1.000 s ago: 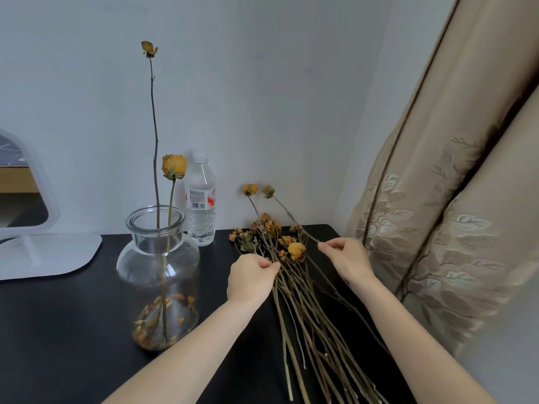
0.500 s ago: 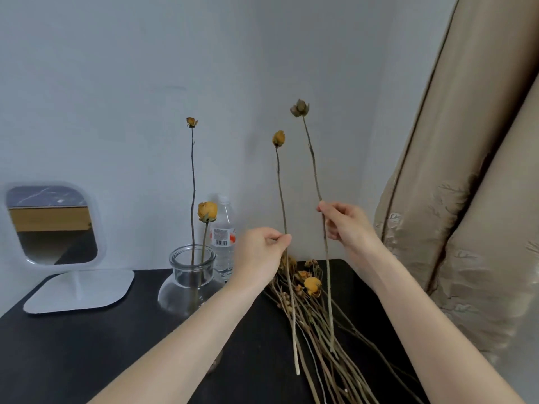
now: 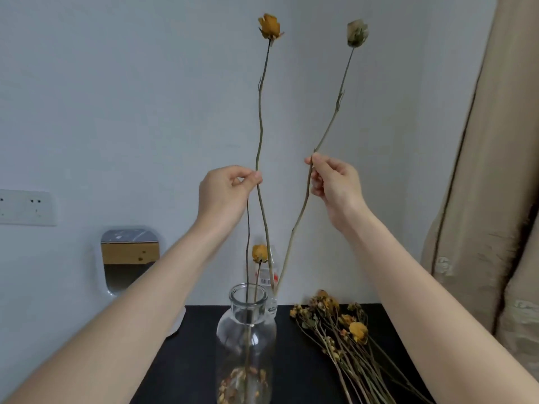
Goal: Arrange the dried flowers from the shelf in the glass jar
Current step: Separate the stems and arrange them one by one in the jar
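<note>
Dried flowers on two long stems, a yellow-headed stem [image 3: 269, 26] and a pale-headed stem [image 3: 356, 33], stand above the clear glass jar [image 3: 233, 330], their cut ends just beside its rim. The left hand [image 3: 224, 193] and right hand [image 3: 335, 185] each pinch one stem midway, probably held high so the ends clear the mouth. The loose bundle [image 3: 344, 330] lies right of the jar.

Free air above glass jar [image 3: 230, 330]; two flowers [image 3: 259, 252] in its neck

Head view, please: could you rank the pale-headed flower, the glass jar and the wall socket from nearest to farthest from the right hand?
1. Pale-headed flower: stem pinched in the right hand.
2. Glass jar: below, slightly left.
3. Wall socket: far left.
</note>
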The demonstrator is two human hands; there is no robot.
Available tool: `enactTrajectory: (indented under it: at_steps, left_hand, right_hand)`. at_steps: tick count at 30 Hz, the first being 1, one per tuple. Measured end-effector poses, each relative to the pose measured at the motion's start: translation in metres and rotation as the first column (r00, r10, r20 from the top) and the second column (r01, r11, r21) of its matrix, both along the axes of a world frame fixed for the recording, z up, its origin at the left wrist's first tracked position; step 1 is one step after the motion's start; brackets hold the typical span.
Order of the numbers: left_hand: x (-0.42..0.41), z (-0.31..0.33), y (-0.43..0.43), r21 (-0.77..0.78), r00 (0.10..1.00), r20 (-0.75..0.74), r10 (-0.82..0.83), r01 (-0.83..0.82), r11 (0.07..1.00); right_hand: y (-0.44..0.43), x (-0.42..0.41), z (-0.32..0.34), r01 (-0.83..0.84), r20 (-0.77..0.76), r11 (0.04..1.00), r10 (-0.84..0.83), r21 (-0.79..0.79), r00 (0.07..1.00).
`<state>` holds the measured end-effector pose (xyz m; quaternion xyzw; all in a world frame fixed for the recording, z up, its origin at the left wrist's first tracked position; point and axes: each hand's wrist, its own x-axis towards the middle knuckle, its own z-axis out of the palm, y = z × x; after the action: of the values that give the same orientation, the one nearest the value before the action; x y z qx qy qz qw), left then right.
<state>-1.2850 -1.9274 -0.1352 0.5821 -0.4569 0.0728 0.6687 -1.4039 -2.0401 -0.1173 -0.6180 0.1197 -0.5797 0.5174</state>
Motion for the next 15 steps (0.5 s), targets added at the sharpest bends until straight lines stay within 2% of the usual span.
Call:
enactTrajectory:
  at_steps: [9,15]
  left_hand:
    - [0.027,-0.009,0.010,0.021,0.992,0.075,0.105,-0.107,0.994]
    - [0.039,-0.046,0.000,0.092,0.993,0.053,0.102,-0.107,0.990]
  right_hand:
    - [0.009,0.031,-0.011,0.009,-0.038,0.998,-0.011,-0.056,0.999]
    - [0.010,0.038,-0.044,0.036,-0.224,0.990,-0.066,-0.134,0.972]
